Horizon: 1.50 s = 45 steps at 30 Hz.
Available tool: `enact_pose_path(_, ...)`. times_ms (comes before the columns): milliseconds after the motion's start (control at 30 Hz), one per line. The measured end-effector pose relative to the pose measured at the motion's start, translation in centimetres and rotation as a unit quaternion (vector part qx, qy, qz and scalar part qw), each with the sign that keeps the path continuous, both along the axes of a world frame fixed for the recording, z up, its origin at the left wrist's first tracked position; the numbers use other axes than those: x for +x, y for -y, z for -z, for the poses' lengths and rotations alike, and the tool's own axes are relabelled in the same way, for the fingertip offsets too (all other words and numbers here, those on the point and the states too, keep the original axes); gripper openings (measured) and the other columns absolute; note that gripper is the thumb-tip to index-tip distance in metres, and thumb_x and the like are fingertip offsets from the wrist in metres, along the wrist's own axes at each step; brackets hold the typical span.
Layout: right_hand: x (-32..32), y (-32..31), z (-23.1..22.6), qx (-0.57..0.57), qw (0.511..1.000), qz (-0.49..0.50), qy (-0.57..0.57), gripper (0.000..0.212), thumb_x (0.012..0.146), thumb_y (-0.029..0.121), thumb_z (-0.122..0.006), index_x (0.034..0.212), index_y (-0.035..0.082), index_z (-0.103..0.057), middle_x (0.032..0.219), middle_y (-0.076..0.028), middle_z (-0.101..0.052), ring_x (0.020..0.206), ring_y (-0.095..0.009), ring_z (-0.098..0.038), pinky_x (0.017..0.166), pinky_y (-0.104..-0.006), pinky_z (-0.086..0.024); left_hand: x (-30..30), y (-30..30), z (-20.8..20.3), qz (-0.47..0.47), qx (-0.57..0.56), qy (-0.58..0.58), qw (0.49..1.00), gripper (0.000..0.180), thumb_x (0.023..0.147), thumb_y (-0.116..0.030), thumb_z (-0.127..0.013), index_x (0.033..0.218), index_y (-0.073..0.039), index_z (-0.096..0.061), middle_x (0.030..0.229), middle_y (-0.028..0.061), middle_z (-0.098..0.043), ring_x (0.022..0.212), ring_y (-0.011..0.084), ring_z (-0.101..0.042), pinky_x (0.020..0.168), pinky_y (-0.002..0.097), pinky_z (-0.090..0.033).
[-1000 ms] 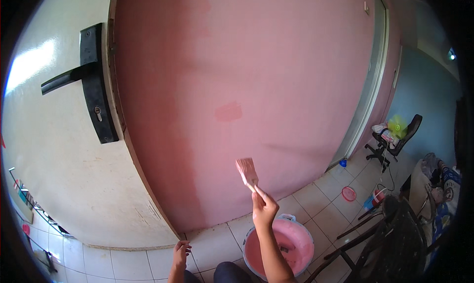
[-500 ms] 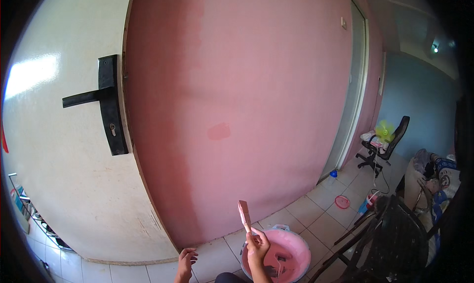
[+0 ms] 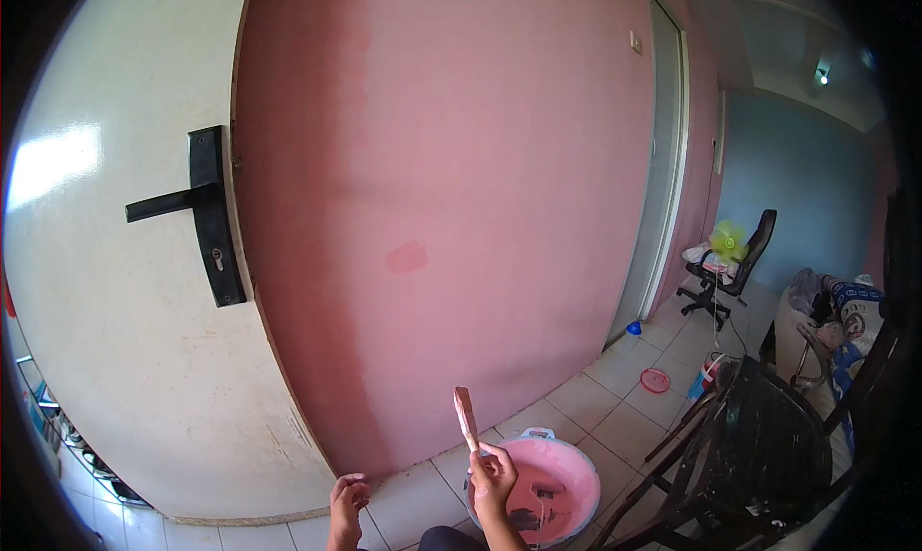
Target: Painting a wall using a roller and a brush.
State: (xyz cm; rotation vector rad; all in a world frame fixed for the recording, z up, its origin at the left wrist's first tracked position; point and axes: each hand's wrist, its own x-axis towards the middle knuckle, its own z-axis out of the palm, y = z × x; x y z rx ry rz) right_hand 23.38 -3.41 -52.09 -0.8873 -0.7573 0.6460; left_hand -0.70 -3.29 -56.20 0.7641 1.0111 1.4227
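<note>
Upright in my right hand is a paintbrush smeared with pink; my fingers close round its handle and its head points up. Behind and below that hand stands a basin with pink-coated walls. Inside it lie pink paint and a dark object I cannot make out. My left hand, empty with loosely bent fingers, hovers by the lower corner of the cream door. Ahead rises the pink wall, with a darker pink strip along the door and a small darker patch in its middle.
A black handle juts from the door. On the right stand a dark chair and stuffed bags. Farther back are an office chair with a yellow-green fan, a round pink lid and a blue object on the tiles.
The view has shifted slightly, so the far chair and doorway appear farther left. Both hands sit a little farther left in the picture. The paintbrush stays in my right hand.
</note>
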Motion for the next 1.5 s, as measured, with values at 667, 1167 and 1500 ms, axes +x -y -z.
enact_pose_path(667, 6.8, 15.0, -18.3, 0.082, 0.99, 0.01, 0.111, 0.026, 0.084, 0.01, -0.063, 0.106, 0.004, -0.051, 0.067, 0.0, -0.052, 0.05, -0.002, -0.039, 0.04, -0.0165, -0.026, -1.3, 8.2, -6.8, 0.065, 0.063, -0.054, 0.994, 0.021, 0.084, -0.016, -0.045, 0.101, -0.01, -0.056, 0.079, -0.0027, -0.053, 0.07, 0.0065, -0.047, 0.066, 0.0225, -0.037)
enact_pose_path(1167, 24.8, 10.6, -20.0, -0.247, 0.55, 0.238, 0.762, 0.023, 0.079, 0.02, -0.06, 0.074, -0.002, -0.062, 0.064, -0.021, -0.059, 0.063, -0.038, -0.061, 0.059, -0.046, -0.05, 7.3, 7.7, -4.4, 0.238, 0.043, -0.1, 0.965, 0.024, 0.081, -0.02, -0.047, 0.098, -0.009, -0.058, 0.082, 0.0015, -0.057, 0.075, 0.0097, -0.05, 0.07, 0.0238, -0.038)
enact_pose_path(1500, 23.5, 9.1, -17.8, -0.322, 0.63, 0.088, 0.701, 0.036, 0.086, 0.032, -0.058, 0.073, -0.002, -0.061, 0.062, -0.019, -0.059, 0.061, -0.038, -0.061, 0.058, -0.0449, -0.049, 12.7, 4.1, 1.9, 0.223, 0.041, -0.049, 0.973, 0.035, 0.081, -0.034, -0.048, 0.1, -0.007, -0.056, 0.08, 0.002, -0.056, 0.074, 0.012, -0.051, 0.069, 0.0263, -0.041)
